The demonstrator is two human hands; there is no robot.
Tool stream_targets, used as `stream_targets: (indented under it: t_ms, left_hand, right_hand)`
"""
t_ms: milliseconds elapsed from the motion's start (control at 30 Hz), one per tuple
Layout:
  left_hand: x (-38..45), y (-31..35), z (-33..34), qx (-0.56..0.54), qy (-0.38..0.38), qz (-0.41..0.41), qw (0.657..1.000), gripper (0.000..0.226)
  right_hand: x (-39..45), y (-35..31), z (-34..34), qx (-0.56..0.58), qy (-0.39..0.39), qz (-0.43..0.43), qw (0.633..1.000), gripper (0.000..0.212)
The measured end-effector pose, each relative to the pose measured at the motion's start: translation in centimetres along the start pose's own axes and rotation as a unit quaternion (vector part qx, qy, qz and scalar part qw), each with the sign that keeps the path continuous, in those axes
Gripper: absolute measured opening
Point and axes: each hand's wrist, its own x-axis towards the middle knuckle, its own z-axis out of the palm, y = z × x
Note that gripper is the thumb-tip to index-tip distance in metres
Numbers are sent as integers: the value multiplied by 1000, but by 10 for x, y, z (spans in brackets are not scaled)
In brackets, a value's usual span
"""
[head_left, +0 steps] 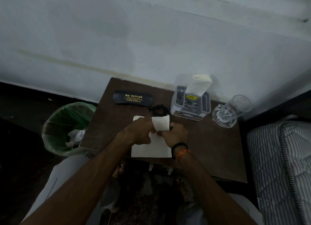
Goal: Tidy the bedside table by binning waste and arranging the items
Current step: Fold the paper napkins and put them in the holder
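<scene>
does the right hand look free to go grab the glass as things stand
Probably not straight away. The right hand is pinching the white tissue together with the left hand. Once it lets go, the way looks open: bare table lies between it and the glass.

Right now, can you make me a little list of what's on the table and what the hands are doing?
hands: left hand and right hand both hold a white tissue, folding it
table: dark wood
at back: black glasses case, coiled black cable, tissue holder
right back corner: clear glass in a glass dish
bin: green liner, left of table, crumpled tissues inside
</scene>
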Motion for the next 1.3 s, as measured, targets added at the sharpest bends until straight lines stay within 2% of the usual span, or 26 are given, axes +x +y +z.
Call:
stream_targets:
  t_ms: [33,133,167,233,300,333,433,533,600,667,733,800,867,933,1067,1200,1300]
  left_hand:
    - [1,-1,-1,-3,-5,2,1000,50]
    - [3,0,-4,-2,-24,2,1000,51]
    - [4,-1,-5,0,-31,0,1000,52]
    - [4,-1,-6,0,-42,-2,999,53]
    - [5,-1,-9,-7,-47,0,999,53]
    - [6,-1,-10,-13,-51,1,999,53]
    - [5,1,-18,-24,-60,4,998,51]
    - [3,-1,-30,-58,-44,7,997,42]
    - [4,-8,-34,-124,21,-2,992,30]
    - [7,-14,-37,-209,131,-24,969,25]
    - [6,-8,-40,-300,209,-75,928,40]
    - [3,6,-45,-419,201,-112,878,59]
    - [1,21,-47,-526,156,-118,828,70]
    - [2,30,-46,-578,124,-93,801,72]
    - [5,42,-45,-598,70,-18,798,37]
    - [15,44,-42,-593,77,-26,801,36]
    - [20,46,-40,-593,91,-27,800,32]
  right_hand:
    - [-2,-1,0,6,3,-12,1000,22]
    - [-6,0,-1,75,14,-3,997,33]
    - [-8,0,-2,122,12,20,992,40]
    - [-10,-3,-2,240,-1,95,966,67]
    - [-8,-4,-3,301,-32,140,943,83]
    - [-6,-2,-4,309,-54,139,939,77]
    - [-7,-5,-13,302,-107,112,941,32]
    - [-10,-7,-23,296,-125,77,944,26]
    - [-14,-7,-35,310,-125,68,940,26]
    - [-19,-5,-50,340,-108,60,932,28]
    - [-22,1,-65,384,-91,46,918,29]
    - [-23,7,-77,431,-87,42,897,31]
    - [-22,14,-86,481,-105,44,869,36]
    - [-21,19,-92,512,-125,50,848,40]
    - [-19,25,-95,511,-142,53,846,43]
    - [-11,25,-95,514,-153,50,843,51]
    - [-7,20,-94,510,-166,31,843,47]
